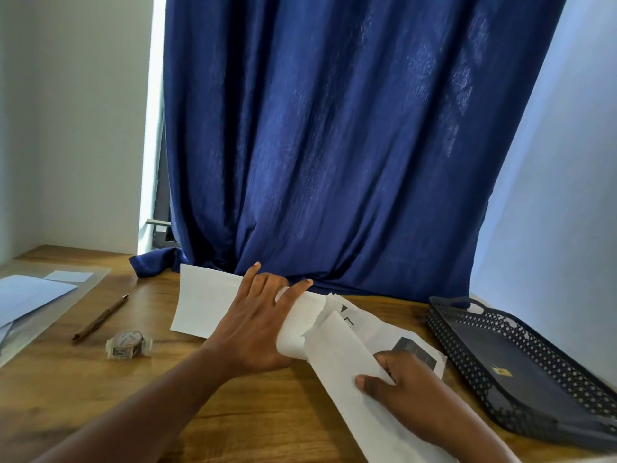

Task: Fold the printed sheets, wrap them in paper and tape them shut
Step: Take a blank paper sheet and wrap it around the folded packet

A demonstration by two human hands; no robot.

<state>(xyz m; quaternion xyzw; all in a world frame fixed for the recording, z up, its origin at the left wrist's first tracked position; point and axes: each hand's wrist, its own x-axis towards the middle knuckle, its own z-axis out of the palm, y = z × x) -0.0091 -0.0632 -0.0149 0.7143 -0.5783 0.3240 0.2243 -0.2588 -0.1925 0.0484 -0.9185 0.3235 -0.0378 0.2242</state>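
Note:
A white wrapping paper (pixel 203 302) lies across the middle of the wooden desk (pixel 100 389), partly folded over the printed sheets (pixel 405 345), whose dark print shows at the right. My left hand (pixel 253 325) lies flat on the paper with its fingers spread, pressing it down at the fold. A long folded strip of the paper (pixel 337 355) runs toward me, and my right hand (pixel 397 385) pinches its edge between thumb and fingers. A roll of tape (pixel 128 344) lies on the desk to the left of my left forearm.
A brown pen (pixel 100 317) lies left of the tape. Pale blue sheets (pixel 30 295) rest on a clear folder at the far left. A dark perforated tray (pixel 521 365) stands at the right edge. A blue curtain (pixel 334 145) hangs behind the desk.

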